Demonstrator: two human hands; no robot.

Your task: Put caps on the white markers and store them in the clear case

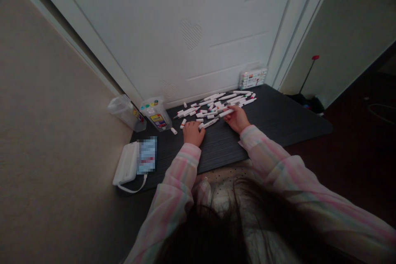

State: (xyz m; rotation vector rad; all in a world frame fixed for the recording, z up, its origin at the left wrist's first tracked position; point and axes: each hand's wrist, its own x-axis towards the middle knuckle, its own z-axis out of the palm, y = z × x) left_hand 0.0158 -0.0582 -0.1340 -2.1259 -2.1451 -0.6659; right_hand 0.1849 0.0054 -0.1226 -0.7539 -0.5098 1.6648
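Observation:
Several white markers (216, 105) with coloured ends lie scattered on a dark table (272, 119) against a white door. My left hand (192, 133) rests curled on the table and pinches the near end of one white marker (211, 122). My right hand (236, 118) is closed on another white marker (227, 112) at the edge of the pile. Both arms wear pastel striped sleeves. Loose caps (183, 123) lie to the left of the pile.
Two clear plastic marker boxes (156, 113) stand at the table's far left, one (123, 109) tipped against the wall. A full marker case (253, 77) leans on the door. A white device (126, 165) with a cable lies at the near left corner.

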